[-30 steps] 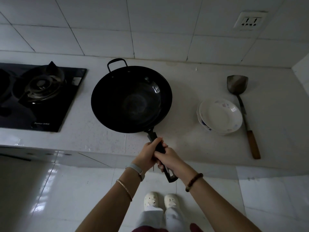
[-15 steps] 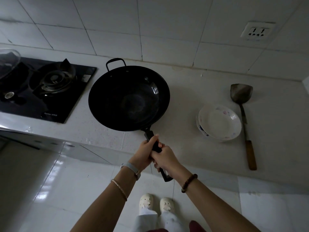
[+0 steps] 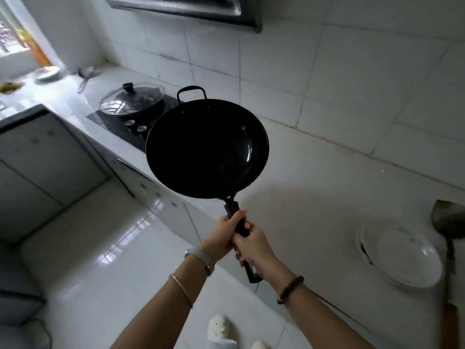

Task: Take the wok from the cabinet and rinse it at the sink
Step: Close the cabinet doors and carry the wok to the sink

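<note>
A black wok with a long handle and a small loop handle at its far rim hangs in the air above the white counter's front edge, beside the stove. My left hand grips the long handle nearer the bowl. My right hand grips it just behind, closer to me. The wok is held roughly level and looks empty. No sink is in view.
A black gas stove carries a pan under a glass lid. White bowls and a metal spatula with a wooden handle lie at the right. Cabinet doors stand at the left, a range hood above.
My view has swung left and upward, bringing the lidded pan, far counter and window into sight. The wok has moved left toward the stove, both hands still on its handle.
</note>
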Motion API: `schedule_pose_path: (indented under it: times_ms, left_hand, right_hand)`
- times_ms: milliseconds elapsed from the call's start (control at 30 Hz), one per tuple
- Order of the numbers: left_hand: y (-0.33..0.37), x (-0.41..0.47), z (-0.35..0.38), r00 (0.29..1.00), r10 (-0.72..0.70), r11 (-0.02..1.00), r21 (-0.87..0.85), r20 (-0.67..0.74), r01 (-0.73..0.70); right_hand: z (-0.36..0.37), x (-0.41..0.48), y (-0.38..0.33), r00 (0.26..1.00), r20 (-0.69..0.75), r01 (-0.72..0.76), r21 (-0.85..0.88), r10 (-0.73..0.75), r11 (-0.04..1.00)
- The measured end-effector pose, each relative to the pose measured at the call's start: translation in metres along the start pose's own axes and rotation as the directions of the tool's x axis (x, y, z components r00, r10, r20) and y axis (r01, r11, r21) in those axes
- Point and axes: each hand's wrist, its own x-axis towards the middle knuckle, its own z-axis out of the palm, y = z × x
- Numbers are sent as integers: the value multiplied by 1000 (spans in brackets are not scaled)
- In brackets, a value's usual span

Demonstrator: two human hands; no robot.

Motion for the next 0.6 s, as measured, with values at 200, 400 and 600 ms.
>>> schedule_pose_path:
  times_ms: [200,400,600]
  left_hand:
    - [34,-24,-68,986,85,992,-79,-141,-97]
    - [65,-48,-159,963,125,982,-109,-239,-155]
    - [91,-69,-260,917,134,964,-164,-376,-208]
  right_hand:
    - [65,14,-33,983,172,81,-89,-65,993]
    - [156,36,-62,940,332,138,-152,-81,979]
    - [261,50,-84,888,455,158,-162,-68,974]
